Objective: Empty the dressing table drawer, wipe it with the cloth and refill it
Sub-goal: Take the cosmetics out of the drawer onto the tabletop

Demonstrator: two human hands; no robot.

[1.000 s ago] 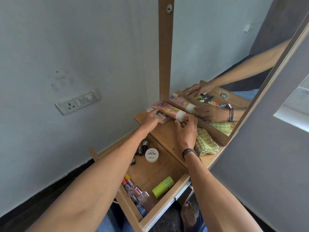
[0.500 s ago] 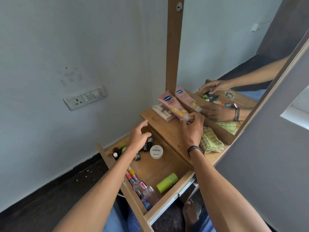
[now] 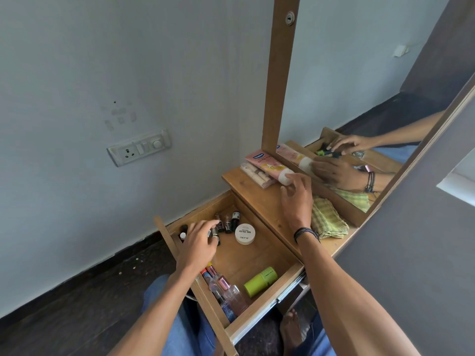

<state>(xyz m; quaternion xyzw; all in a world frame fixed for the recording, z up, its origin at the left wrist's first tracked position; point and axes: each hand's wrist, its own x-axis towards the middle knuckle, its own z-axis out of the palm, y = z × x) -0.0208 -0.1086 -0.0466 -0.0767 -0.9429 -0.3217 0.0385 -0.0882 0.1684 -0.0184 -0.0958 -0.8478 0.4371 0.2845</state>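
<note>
The wooden drawer (image 3: 259,316) stands pulled open below the dressing table top (image 3: 259,201). In it lie small nail polish bottles (image 3: 228,222), a white round jar (image 3: 245,233), a green cylinder (image 3: 261,281) and perfume bottles (image 3: 227,295). My left hand (image 3: 198,241) is down in the drawer's far left corner, its fingers curved over some of the small bottles, none lifted. My right hand (image 3: 295,199) hovers over the table top, fingers apart, with the fingertips at the white cap of a pink tube (image 3: 266,164). A green checked cloth (image 3: 327,219) lies folded to the right of that hand.
A beige pack of sticks (image 3: 257,176) lies beside the pink tube against the mirror frame (image 3: 279,86). The mirror (image 3: 359,98) reflects both hands. A wall socket plate (image 3: 138,147) is on the left wall. My knee and bare foot (image 3: 293,330) are under the drawer.
My left hand has left the tube on the table top and dropped into the drawer onto the small bottles. My right hand has eased off the tube's cap.
</note>
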